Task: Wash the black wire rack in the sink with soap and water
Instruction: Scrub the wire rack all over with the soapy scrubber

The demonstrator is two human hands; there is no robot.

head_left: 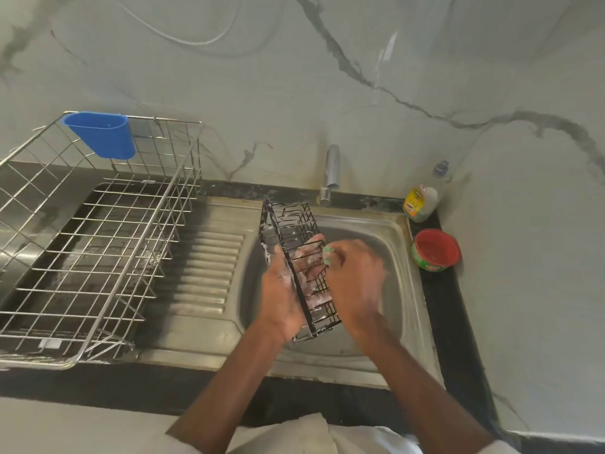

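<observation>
- Black wire rack (296, 257): held tilted on edge above the basin of the steel sink (397, 244), far end toward the tap (331, 173). White suds cling to its wires.
- Left hand (283, 293): under and behind the rack from the left side, fingers reaching through behind the wires, thumb over the rack's long edge; it grips the rack. Foam on the skin.
- Right hand (355, 276): against the rack's right face, motion-blurred, fingers curled round a small green item (327, 255), likely a scrub pad, pressed to the wires.
- Steel dish drainer (98, 244): stands on the sink's draining board to the left, well apart from the rack; blue cup (101, 134) hangs on its back rim.
- Dark surface (448, 309) right of the sink: red-and-green soap tub (437, 249) near the basin, detergent bottle (422, 199) behind it in the corner.
</observation>
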